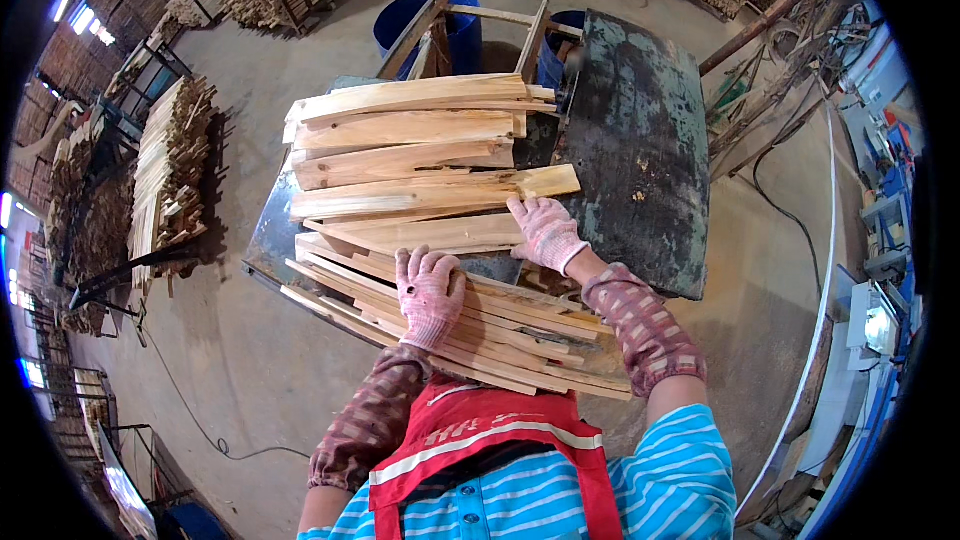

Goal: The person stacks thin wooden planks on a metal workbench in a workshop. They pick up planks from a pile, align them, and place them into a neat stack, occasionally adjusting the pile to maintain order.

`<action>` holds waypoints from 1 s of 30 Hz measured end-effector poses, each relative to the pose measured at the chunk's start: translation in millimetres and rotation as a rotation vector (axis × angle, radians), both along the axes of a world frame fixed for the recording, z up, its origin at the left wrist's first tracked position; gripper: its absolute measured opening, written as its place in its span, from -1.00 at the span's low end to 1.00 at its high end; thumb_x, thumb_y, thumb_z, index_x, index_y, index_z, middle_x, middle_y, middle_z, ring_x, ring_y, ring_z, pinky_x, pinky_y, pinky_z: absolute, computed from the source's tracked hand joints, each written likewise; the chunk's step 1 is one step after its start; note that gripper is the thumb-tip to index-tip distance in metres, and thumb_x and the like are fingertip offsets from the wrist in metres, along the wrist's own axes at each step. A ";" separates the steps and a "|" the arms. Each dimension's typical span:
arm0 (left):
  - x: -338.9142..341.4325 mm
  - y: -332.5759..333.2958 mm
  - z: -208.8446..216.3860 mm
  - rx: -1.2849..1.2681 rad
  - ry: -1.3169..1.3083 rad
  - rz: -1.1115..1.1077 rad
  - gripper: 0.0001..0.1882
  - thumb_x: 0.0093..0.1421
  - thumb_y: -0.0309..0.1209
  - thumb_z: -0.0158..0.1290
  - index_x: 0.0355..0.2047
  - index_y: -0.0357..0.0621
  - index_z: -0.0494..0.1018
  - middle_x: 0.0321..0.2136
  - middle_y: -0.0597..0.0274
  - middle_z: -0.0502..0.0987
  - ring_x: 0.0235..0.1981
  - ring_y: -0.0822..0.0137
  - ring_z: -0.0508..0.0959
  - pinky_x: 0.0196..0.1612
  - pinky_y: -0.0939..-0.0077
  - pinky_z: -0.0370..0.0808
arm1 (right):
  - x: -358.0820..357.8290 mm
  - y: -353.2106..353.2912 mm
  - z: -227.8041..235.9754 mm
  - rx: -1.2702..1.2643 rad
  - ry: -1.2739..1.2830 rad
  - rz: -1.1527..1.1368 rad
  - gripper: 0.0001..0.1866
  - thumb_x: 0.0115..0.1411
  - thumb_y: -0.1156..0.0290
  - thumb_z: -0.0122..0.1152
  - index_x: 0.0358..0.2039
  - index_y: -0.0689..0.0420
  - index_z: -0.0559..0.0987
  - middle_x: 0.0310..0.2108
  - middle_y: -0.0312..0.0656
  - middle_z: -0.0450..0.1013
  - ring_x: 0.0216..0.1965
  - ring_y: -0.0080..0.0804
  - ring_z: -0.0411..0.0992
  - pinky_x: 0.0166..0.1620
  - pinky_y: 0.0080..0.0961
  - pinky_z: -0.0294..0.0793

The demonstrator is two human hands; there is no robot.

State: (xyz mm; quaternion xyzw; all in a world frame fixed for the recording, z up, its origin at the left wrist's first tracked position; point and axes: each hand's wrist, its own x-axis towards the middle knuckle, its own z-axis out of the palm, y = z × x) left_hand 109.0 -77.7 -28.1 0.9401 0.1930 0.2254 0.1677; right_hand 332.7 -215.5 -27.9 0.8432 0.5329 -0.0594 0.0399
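Observation:
My left hand (430,295), in a pink knitted glove, lies with its fingers stretched over a pile of thin wooden strips (520,340) at the near edge of the table. To its right, my right hand (550,235), gloved the same way, is closed around the right end of a pale wooden board (440,233), fingers at the far edge and thumb at the near one. Just beyond lies a longer board (420,193) with a dark knot, close to my right fingertips. The undersides of both hands are hidden.
More boards (410,128) lie stacked farther back on the dark worn table (640,160). Behind it stand a blue barrel (465,30) and a wooden frame (535,35). A rack of stacked wood (170,170) is at the left; a cable (215,440) crosses the floor.

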 end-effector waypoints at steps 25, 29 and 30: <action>11.1 6.4 17.9 0.050 0.014 -0.050 -0.84 0.12 -0.28 0.25 -0.42 -0.06 0.55 -0.41 0.18 0.57 -0.18 0.08 0.53 0.32 -0.12 0.18 | 79.1 -40.0 107.7 -0.144 0.002 0.077 -0.40 0.08 -0.11 0.34 -0.09 0.16 0.59 -0.09 0.01 0.57 -0.07 -0.05 0.60 -0.06 -0.12 0.61; 8.4 6.3 11.3 0.064 0.009 -0.023 -0.82 0.13 -0.26 0.24 -0.37 -0.07 0.57 -0.37 0.15 0.59 -0.17 0.03 0.53 0.32 -0.15 0.18 | 77.3 -50.5 94.5 -0.414 0.151 -0.067 -0.57 0.28 0.01 0.01 -0.20 0.04 0.70 -0.17 0.00 0.64 -0.11 0.01 0.62 -0.06 -0.06 0.61; 10.7 7.0 8.9 0.058 0.013 -0.025 -0.82 0.13 -0.25 0.24 -0.36 -0.08 0.58 -0.37 0.14 0.59 -0.16 0.02 0.53 0.33 -0.16 0.18 | 86.4 -66.5 79.7 -0.359 0.196 -0.119 -0.57 0.26 0.00 0.07 -0.20 0.07 0.68 -0.18 -0.01 0.63 -0.11 0.01 0.61 -0.06 -0.07 0.61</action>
